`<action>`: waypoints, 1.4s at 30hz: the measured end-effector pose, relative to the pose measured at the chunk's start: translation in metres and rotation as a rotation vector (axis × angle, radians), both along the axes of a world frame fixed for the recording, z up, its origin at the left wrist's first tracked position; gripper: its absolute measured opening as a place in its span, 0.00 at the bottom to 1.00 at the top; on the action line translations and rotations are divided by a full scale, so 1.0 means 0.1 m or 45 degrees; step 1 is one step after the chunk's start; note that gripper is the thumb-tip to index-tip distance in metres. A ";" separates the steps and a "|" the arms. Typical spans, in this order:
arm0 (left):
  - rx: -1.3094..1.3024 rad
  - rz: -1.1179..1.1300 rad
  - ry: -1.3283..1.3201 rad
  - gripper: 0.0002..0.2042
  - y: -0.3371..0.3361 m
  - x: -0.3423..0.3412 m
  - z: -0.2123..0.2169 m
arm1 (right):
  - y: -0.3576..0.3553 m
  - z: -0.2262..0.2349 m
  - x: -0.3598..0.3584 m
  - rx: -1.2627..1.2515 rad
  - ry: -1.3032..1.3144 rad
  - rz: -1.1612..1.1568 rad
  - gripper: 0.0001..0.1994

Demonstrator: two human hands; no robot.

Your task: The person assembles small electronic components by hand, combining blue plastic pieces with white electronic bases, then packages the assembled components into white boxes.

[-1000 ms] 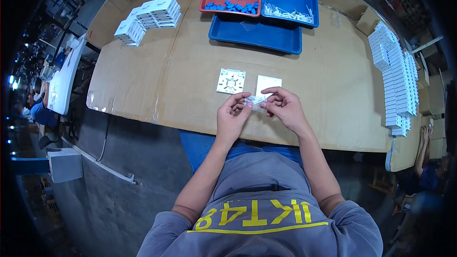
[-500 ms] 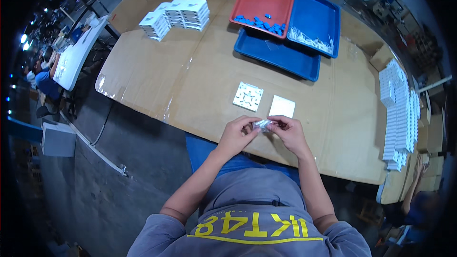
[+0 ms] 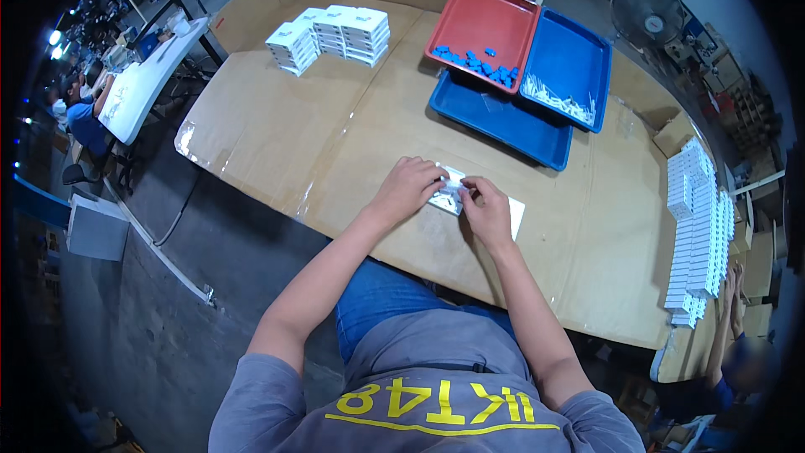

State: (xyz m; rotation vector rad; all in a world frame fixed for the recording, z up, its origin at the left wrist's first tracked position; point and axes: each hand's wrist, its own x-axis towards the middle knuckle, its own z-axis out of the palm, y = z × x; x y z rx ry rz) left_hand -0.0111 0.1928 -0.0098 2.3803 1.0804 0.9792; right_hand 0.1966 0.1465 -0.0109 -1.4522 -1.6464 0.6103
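Observation:
My left hand (image 3: 408, 189) and my right hand (image 3: 489, 211) meet over a white square plate (image 3: 446, 201) with dark cut-outs, lying on the cardboard-covered table. Between their fingertips is a small clear plastic packet (image 3: 454, 181) with whitish contents, pinched from both sides. The fingers partly cover the packet and the plate, so what is inside cannot be made out. Beside my right hand lies a plain white square panel (image 3: 517, 215), partly hidden by that hand.
Ahead, a red tray (image 3: 485, 21) holds blue pieces and a blue tray (image 3: 572, 54) holds white sticks; another blue tray (image 3: 503, 126) sits partly beneath them. White box stacks (image 3: 362, 32) stand far left, more white stacks (image 3: 694, 235) at right. Other people work at both sides.
Both hands have moved forward with the packet, from near the table's front edge to over the plate with cut-outs. The head view has shifted slightly.

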 end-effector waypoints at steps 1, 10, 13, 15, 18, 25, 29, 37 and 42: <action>0.006 0.002 0.000 0.05 0.05 -0.03 -0.01 | 0.02 -0.02 0.00 0.006 0.000 0.002 0.07; 0.071 -0.138 0.091 0.07 0.04 -0.14 -0.06 | 0.03 -0.04 0.06 0.158 -0.494 0.190 0.05; 0.088 -0.205 0.060 0.10 -0.03 -0.21 -0.06 | 0.01 0.05 0.07 0.156 -0.599 0.221 0.05; 0.108 -0.267 0.025 0.13 -0.02 -0.23 -0.08 | 0.03 0.07 0.07 0.120 -0.634 0.236 0.05; 0.124 -0.233 -0.024 0.14 -0.10 -0.25 -0.19 | 0.03 0.14 0.04 0.053 -0.704 0.267 0.05; 0.106 -0.215 0.044 0.17 -0.11 -0.25 -0.19 | 0.10 0.31 0.03 0.047 -0.892 0.380 0.07; 0.063 -0.200 0.038 0.18 -0.12 -0.29 -0.22 | 0.40 0.57 0.06 -0.297 -0.761 0.489 0.09; 0.050 -0.100 0.041 0.34 -0.08 -0.27 -0.07 | 1.98 0.85 0.27 0.054 -0.552 0.126 0.13; 0.010 -0.056 0.121 0.39 -0.06 -0.26 -0.07 | 2.90 0.78 0.11 0.228 -0.651 0.129 0.13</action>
